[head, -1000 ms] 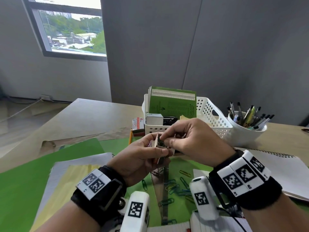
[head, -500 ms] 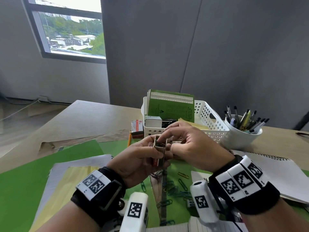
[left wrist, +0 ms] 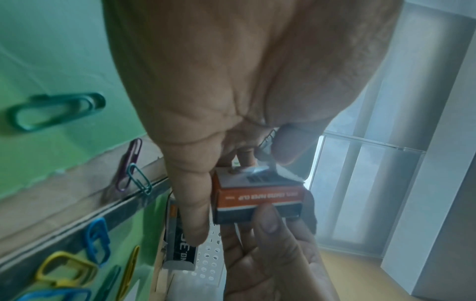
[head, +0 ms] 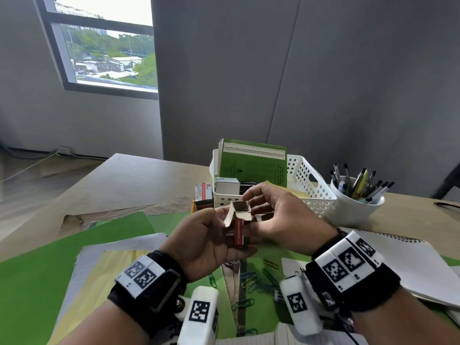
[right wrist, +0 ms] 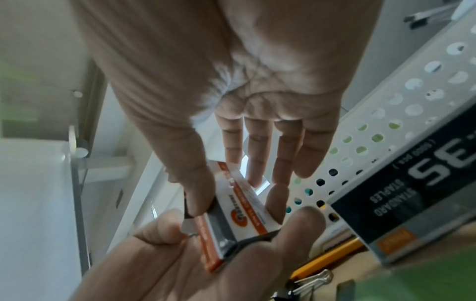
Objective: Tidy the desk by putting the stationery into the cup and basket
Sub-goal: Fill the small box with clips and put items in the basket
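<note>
Here left hand (head: 206, 241) grips open-flapped paper-clip box (head: 237, 221); right hand (head: 281, 217) pinches it too, basket (head: 311, 192) at one o'clock.

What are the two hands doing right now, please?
Left hand: holds the small red paper clip box, flaps open.
Right hand: thumb and forefinger pinch the same box.

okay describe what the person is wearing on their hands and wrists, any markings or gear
Both hands, the left hand and the right hand, are bare, with no gloves or visible sleeves. Each wrist carries a wide black band topped with white blocks printed with black square-pattern markers. A white box-shaped camera unit bearing a similar marker hangs under each wrist, and a thin dark cable trails near the right one.
</note>
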`<state>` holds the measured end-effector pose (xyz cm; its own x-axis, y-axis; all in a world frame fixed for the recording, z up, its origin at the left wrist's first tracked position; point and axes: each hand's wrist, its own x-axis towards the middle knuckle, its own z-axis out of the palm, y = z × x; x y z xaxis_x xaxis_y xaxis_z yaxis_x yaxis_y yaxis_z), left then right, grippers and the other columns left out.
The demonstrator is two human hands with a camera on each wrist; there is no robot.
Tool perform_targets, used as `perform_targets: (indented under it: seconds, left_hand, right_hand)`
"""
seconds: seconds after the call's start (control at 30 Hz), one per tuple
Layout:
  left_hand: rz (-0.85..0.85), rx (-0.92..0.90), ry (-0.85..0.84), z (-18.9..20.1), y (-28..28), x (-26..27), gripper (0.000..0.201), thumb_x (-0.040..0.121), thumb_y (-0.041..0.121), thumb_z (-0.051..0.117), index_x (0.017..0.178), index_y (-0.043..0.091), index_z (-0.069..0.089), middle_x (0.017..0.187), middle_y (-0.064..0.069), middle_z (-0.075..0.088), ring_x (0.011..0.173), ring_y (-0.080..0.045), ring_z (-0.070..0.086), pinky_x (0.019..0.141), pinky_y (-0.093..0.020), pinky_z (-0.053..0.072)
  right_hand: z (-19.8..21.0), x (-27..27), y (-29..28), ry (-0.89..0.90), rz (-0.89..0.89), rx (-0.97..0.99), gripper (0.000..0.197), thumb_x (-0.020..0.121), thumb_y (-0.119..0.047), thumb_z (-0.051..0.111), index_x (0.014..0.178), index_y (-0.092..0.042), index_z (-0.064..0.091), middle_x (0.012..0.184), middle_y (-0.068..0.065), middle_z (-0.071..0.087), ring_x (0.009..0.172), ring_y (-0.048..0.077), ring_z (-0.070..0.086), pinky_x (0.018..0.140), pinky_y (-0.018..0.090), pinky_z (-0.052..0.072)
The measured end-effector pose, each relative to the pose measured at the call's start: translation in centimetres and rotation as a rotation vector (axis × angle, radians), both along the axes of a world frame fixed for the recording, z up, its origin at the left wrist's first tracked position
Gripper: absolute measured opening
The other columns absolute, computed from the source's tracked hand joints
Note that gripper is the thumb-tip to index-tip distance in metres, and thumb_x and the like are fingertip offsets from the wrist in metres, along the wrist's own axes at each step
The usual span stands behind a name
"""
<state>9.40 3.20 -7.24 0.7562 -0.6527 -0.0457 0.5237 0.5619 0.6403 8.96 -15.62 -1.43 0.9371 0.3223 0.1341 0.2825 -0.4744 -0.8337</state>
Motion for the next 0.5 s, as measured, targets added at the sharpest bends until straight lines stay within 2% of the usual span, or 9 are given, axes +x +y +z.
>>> perform_targets:
  seconds: [0.07, 0.1, 0.17, 0.23, 0.33, 0.4, 0.5]
  left_hand:
    - [-0.006, 0.044, -0.016, 0.3, 0.0, -0.2, 0.053, 0.085, 0.001, 0.030, 0.116, 0.004, 0.074, 0.139, -0.040, 0.052, 0.128, -0.055, 0.050, 0.107, -0.064, 0.040]
    - [-0.009, 0.048, -0.009, 0.4, 0.0, -0.2, 0.054, 0.087, 0.002, 0.030, 0.120, 0.004, 0.072, 0.139, -0.039, 0.053, 0.129, -0.053, 0.050, 0.105, -0.062, 0.042]
    - [0.000, 0.024, 0.054, 0.3, 0.1, 0.0, 0.054, 0.090, 0.002, 0.029, 0.135, -0.001, 0.059, 0.140, -0.035, 0.055, 0.128, -0.049, 0.055, 0.099, -0.054, 0.049]
    - [0.059, 0.044, 0.123, 0.1, 0.1, 0.3, 0.051, 0.091, 0.000, 0.029, 0.135, -0.005, 0.053, 0.135, -0.032, 0.060, 0.109, -0.043, 0.067, 0.087, -0.045, 0.058]
    - [0.154, 0.117, 0.207, -0.1, 0.3, 0.5, 0.039, 0.095, -0.003, 0.031, 0.121, -0.004, 0.060, 0.115, -0.029, 0.069, 0.085, -0.035, 0.074, 0.070, -0.038, 0.063]
    - [0.166, 0.141, 0.232, -0.1, 0.4, 0.4, 0.033, 0.098, -0.001, 0.033, 0.114, -0.002, 0.062, 0.100, -0.024, 0.068, 0.076, -0.030, 0.074, 0.062, -0.035, 0.065]
    - [0.157, 0.171, 0.216, 0.2, 0.5, 0.2, 0.034, 0.087, -0.004, 0.039, 0.112, -0.001, 0.061, 0.094, -0.021, 0.066, 0.071, -0.027, 0.069, 0.058, -0.031, 0.063]
  right_hand:
    - [0.1, 0.0, -0.5, 0.003, -0.010, 0.026, 0.042, 0.072, -0.004, 0.087, 0.106, -0.019, 0.067, 0.100, 0.004, 0.072, 0.093, 0.022, 0.070, 0.077, 0.027, 0.061]
    - [0.2, 0.0, -0.8, -0.002, -0.015, 0.029, 0.043, 0.072, -0.004, 0.088, 0.106, -0.019, 0.067, 0.100, 0.005, 0.071, 0.092, 0.023, 0.071, 0.078, 0.030, 0.061]
    - [0.4, -0.2, -1.4, -0.006, -0.031, 0.071, 0.046, 0.069, -0.005, 0.090, 0.105, -0.021, 0.066, 0.101, 0.007, 0.070, 0.091, 0.021, 0.071, 0.079, 0.038, 0.063]
    - [0.7, -0.6, -2.0, -0.014, -0.070, 0.132, 0.050, 0.068, -0.010, 0.092, 0.106, -0.025, 0.062, 0.103, 0.005, 0.068, 0.091, 0.017, 0.072, 0.077, 0.040, 0.063]
    - [0.9, -1.5, -3.4, -0.038, -0.147, 0.145, 0.060, 0.069, -0.015, 0.093, 0.115, -0.032, 0.059, 0.106, -0.001, 0.065, 0.094, 0.010, 0.071, 0.075, 0.032, 0.063]
    - [0.8, -2.3, -4.4, -0.018, -0.171, 0.157, 0.062, 0.070, -0.011, 0.092, 0.121, -0.029, 0.062, 0.106, -0.002, 0.067, 0.096, 0.009, 0.070, 0.076, 0.027, 0.061]
    - [0.1, -3.2, -5.7, 0.068, -0.192, 0.230, 0.050, 0.071, 0.001, 0.088, 0.113, -0.020, 0.070, 0.101, 0.007, 0.073, 0.092, 0.013, 0.074, 0.073, 0.029, 0.063]
